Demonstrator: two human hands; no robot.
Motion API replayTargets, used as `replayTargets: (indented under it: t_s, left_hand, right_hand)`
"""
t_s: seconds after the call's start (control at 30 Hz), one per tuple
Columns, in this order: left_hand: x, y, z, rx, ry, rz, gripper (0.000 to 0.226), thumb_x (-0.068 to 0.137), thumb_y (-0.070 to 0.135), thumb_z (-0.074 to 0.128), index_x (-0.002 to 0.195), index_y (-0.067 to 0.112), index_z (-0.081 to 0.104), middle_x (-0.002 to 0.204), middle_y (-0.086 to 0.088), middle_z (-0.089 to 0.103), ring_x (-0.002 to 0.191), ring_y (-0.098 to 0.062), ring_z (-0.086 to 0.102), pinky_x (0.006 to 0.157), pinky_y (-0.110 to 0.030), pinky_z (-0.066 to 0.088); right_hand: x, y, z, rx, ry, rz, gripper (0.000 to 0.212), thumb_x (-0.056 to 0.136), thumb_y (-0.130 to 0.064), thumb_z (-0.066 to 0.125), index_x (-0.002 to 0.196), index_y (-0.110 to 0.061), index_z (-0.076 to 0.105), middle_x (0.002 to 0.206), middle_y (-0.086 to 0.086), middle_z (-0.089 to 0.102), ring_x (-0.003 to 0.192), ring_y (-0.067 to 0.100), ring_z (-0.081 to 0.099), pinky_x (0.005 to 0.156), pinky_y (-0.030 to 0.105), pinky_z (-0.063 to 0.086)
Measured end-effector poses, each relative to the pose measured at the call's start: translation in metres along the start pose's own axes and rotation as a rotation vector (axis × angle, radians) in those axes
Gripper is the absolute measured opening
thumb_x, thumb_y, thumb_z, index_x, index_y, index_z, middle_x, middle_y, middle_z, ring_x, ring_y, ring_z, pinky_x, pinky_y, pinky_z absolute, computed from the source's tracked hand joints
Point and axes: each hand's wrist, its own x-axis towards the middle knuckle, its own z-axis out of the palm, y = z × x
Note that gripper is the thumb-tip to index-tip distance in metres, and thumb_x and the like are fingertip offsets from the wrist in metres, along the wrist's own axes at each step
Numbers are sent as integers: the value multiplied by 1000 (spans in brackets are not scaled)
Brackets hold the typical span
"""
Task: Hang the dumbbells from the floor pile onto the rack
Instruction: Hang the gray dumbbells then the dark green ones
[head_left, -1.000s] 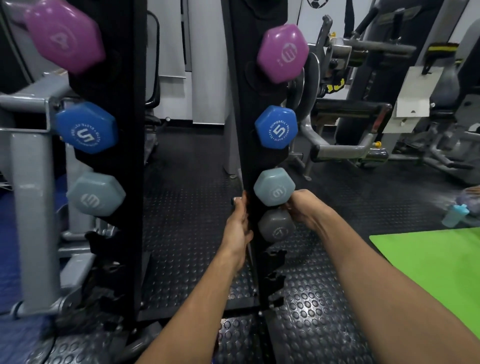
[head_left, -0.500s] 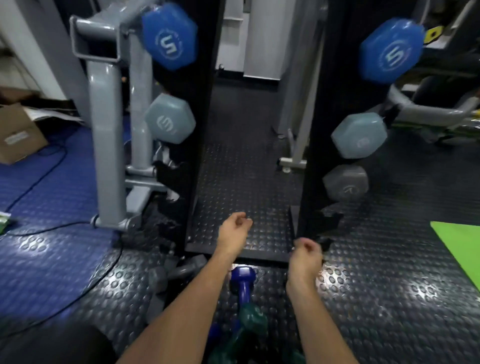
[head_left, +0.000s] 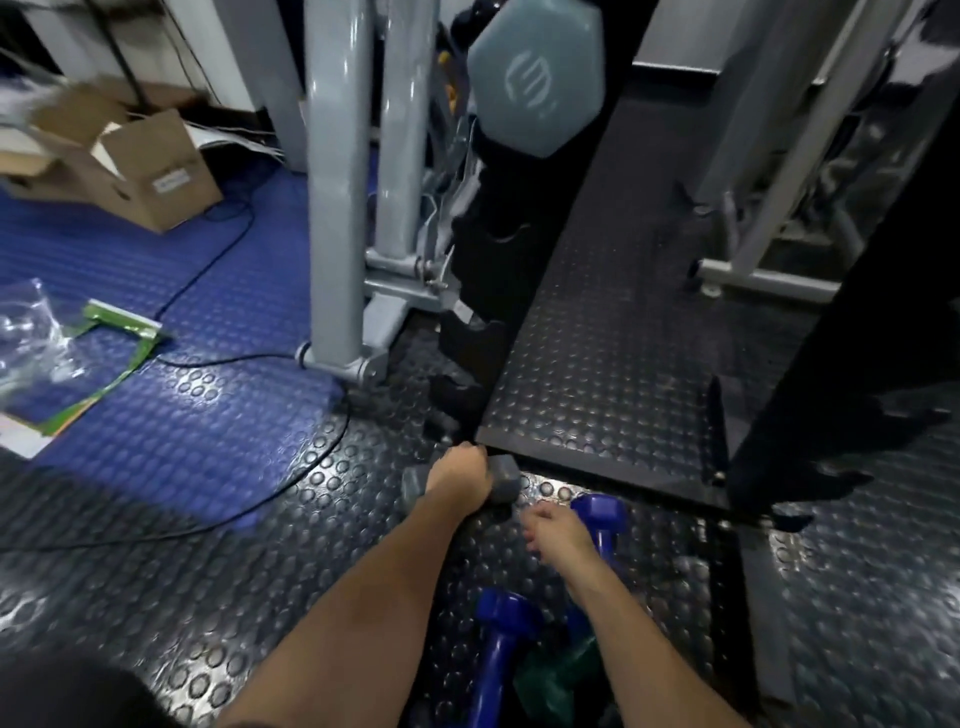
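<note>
A grey dumbbell (head_left: 503, 483) on the floor is gripped by the left hand (head_left: 460, 480). The right hand (head_left: 558, 532), loosely curled, is held beside a blue dumbbell (head_left: 602, 517). One pale dumbbell (head_left: 535, 78) is held on the rack (head_left: 550, 249).

- We see a grey dumbbell (head_left: 503, 482) lying on the studded floor just before the front edge of the rack's base mat, its handle wrapped by the left hand (head_left: 460, 480), hex heads showing either side.
- A blue dumbbell (head_left: 600, 514) lies just right of it, the right hand (head_left: 556, 531) over its handle.
- Another blue dumbbell (head_left: 498, 654) points away from us, beside a dark green one (head_left: 558, 675).
- A pale grey-blue hex dumbbell (head_left: 535, 85) hangs on the black rack (head_left: 524, 270) upright.
</note>
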Motion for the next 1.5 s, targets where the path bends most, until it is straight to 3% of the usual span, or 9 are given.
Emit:
replayTargets:
  t_s: [0.23, 0.47, 0.63, 0.83, 0.97, 1.07, 1.23, 1.37, 1.5]
  left_hand:
    - [12, -35, 18, 205, 116, -184, 45, 97, 18, 50, 142, 17, 50, 151, -15, 38, 138, -39, 35, 114, -60, 31]
    - [18, -82, 27, -580, 161, -457, 95, 72, 39, 88, 141, 0, 36, 128, -15, 58, 114, -33, 62, 94, -39, 55]
    - [13, -86, 42, -711, 210, -440, 63, 74, 45, 86, 116, 10, 56, 106, -1, 67, 90, -18, 66, 79, -33, 56]
    - [13, -94, 36, -815, 153, -377, 40, 87, 36, 79, 114, 11, 63, 100, 4, 66, 78, -3, 59, 57, -10, 42]
    - [10, -93, 27, -800, 85, -411, 39, 85, 27, 79, 116, 8, 63, 110, -4, 68, 87, -15, 62, 72, -24, 47]
    - [-2, -90, 15, -822, 32, -454, 45, 78, 23, 83, 113, 6, 60, 109, -8, 66, 81, -15, 62, 50, -19, 47]
    - [-31, -87, -5, -949, -142, -439, 51, 72, 18, 83, 113, 9, 55, 103, -10, 66, 87, -22, 69, 57, -28, 56]
    - [-48, -75, -36, -888, -303, -364, 40, 76, 43, 82, 99, 13, 70, 91, -5, 76, 76, -20, 73, 71, -33, 64]
    - [-67, -58, -69, -855, -306, -277, 49, 84, 66, 68, 81, 17, 74, 77, 3, 73, 59, -7, 64, 55, -21, 47]
  right_hand:
    - [49, -15, 27, -56, 104, -52, 27, 93, -34, 67, 116, -19, 70, 104, 1, 73, 101, 25, 69, 95, 48, 55]
    - [100, -26, 29, -223, 58, -59, 54, 96, -37, 68, 142, -12, 55, 138, 4, 63, 125, 26, 60, 98, 31, 45]
    - [125, -12, 47, -255, 56, -69, 37, 90, -50, 70, 116, -24, 68, 112, -2, 72, 106, 22, 66, 98, 42, 52]
    - [124, -15, 52, -261, 81, -82, 38, 97, -41, 66, 122, -13, 61, 110, 2, 64, 103, 22, 60, 90, 36, 47]
    - [114, -7, 49, -252, 113, -74, 25, 95, -37, 70, 109, -17, 64, 106, 4, 70, 100, 24, 66, 93, 42, 53]
    - [96, 0, 42, -322, 191, -114, 27, 93, -39, 72, 108, -18, 68, 96, -1, 71, 92, 21, 68, 85, 37, 54]
    - [55, -33, 20, -449, 268, -291, 28, 91, -41, 73, 108, -20, 68, 85, -9, 67, 73, 10, 59, 65, 24, 46]
    - [22, -83, -6, -664, 202, -466, 41, 85, -49, 73, 116, -23, 68, 73, -8, 69, 69, 10, 68, 68, 30, 54]
    - [-15, -131, -28, -810, 214, -637, 56, 76, -60, 71, 124, -30, 68, 93, -9, 75, 86, 13, 70, 79, 34, 58]
